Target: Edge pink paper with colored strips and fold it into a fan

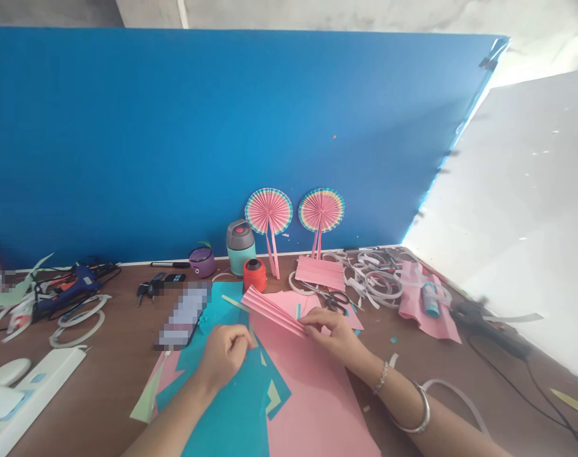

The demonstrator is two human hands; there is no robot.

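My right hand point(330, 331) pinches one end of a pleated pink paper point(272, 310), whose folds slant up to the left above the table. Along its lower edge runs a pale yellow strip point(234, 303). Over the teal paper point(222, 416), my left hand point(226, 355) is curled closed, thumb against fingers; whatever it may hold is hidden. A pink sheet point(312, 393) lies to the right, partly beside the teal one. Scissors with dark handles point(337, 301) rest just beyond my right hand. Small paper scraps, such as a pale green one point(273, 397), lie on the sheets.
Two round pleated fans point(268, 211) lean against the blue board point(174, 127). A teal flask point(241, 254), a red pot point(255, 275) and a purple cup point(202, 261) stand behind. A phone point(184, 316), a glue gun point(74, 285), a power strip point(36, 400) and coiled white strips point(384, 287) surround the work.
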